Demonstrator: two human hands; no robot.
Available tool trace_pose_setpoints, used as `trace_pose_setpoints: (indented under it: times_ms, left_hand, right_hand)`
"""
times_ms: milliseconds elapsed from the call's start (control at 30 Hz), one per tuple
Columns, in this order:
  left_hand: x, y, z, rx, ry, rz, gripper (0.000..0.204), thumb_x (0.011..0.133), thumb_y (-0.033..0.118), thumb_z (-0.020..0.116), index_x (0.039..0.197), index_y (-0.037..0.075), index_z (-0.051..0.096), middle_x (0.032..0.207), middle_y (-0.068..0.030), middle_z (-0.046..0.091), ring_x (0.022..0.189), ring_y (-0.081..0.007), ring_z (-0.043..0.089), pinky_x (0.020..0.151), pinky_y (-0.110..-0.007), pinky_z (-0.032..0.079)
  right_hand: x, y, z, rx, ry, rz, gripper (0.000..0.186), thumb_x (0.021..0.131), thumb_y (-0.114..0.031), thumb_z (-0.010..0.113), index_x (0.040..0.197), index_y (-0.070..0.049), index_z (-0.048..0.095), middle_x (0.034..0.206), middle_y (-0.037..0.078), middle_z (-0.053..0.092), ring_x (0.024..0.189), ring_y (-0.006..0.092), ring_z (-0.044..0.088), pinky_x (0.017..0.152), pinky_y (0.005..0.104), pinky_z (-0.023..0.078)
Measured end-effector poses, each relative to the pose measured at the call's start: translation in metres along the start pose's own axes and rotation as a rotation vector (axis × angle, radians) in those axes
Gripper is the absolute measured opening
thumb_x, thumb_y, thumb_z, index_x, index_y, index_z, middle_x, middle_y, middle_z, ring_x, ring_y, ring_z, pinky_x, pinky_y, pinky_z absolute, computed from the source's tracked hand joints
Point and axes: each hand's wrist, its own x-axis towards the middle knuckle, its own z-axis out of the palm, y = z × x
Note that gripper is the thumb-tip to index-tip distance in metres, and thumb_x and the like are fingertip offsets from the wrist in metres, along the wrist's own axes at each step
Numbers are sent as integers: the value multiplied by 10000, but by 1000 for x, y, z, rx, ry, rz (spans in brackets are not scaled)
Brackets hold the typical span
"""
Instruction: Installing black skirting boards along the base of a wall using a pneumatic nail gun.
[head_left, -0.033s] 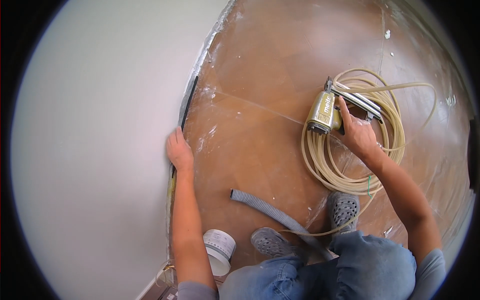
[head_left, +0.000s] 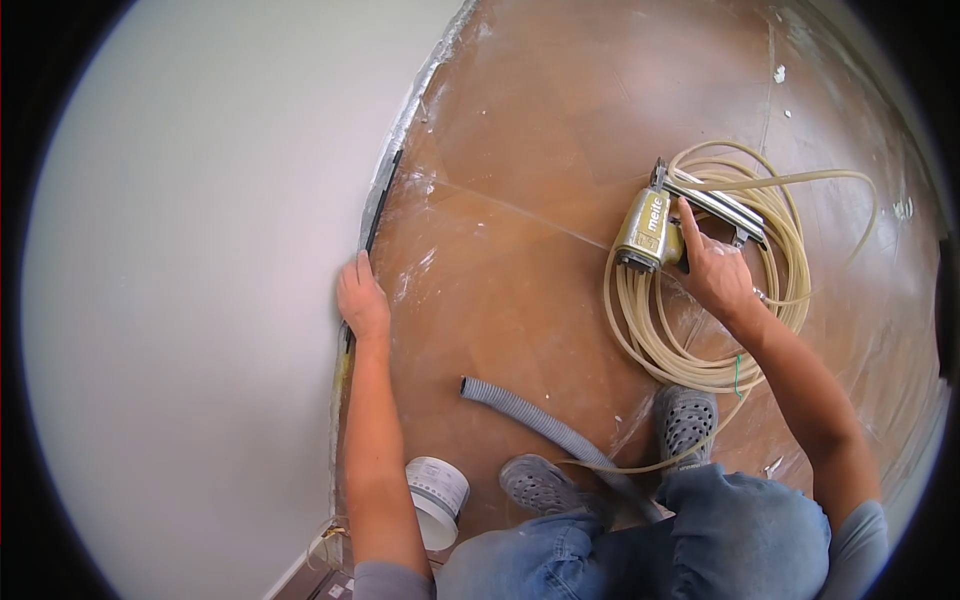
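A thin black strip [head_left: 383, 200] runs along the joint where the wall meets the floor. My left hand [head_left: 362, 300] is closed over its lower part, fingers together and against the wall; the grip underneath is hidden. To the right, my right hand [head_left: 716, 270] is wrapped round the handle of an olive-gold pneumatic nail gun [head_left: 645, 225]. The index finger lies stretched along the tool's body. The gun's silver magazine [head_left: 725, 210] slants off to the right, above a coil of beige air hose [head_left: 640, 330].
A grey corrugated hose [head_left: 540, 425] lies by my feet in grey clogs [head_left: 687, 420]. Beside my left forearm, a white tub [head_left: 438, 490] rests on its side. The pale wall [head_left: 200, 280] borders the brown floor [head_left: 530, 290], which has white smears and crumbs.
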Motion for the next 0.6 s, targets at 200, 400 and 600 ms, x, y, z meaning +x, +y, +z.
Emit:
trace_pose_setpoints:
  times_ms: [200,400,600]
  left_hand:
    - [-13,8,-7,-101,30,-21,311,885,-17,623,1191,34,649,1039,-131,619,992,-342,605,863,-443,515]
    - [-38,24,-34,-228,44,-11,323,863,-44,645,1179,21,655,1086,-136,598,1017,-335,587,887,-432,511]
    - [-56,56,-87,-314,67,160,302,858,-37,684,1158,-1,672,1049,-131,580,996,-335,593,917,-451,536]
  right_hand:
    - [-1,-4,4,-13,-4,-42,1044,821,-288,802,1614,-67,160,1079,200,707,894,383,704,764,462,562]
    - [-15,-34,-16,-74,151,-156,704,859,-196,713,1475,1,433,1150,171,608,1077,332,588,950,437,490]
    - [34,-129,-59,262,308,-241,585,895,-224,700,1391,9,497,1189,209,611,1141,391,585,970,451,494]
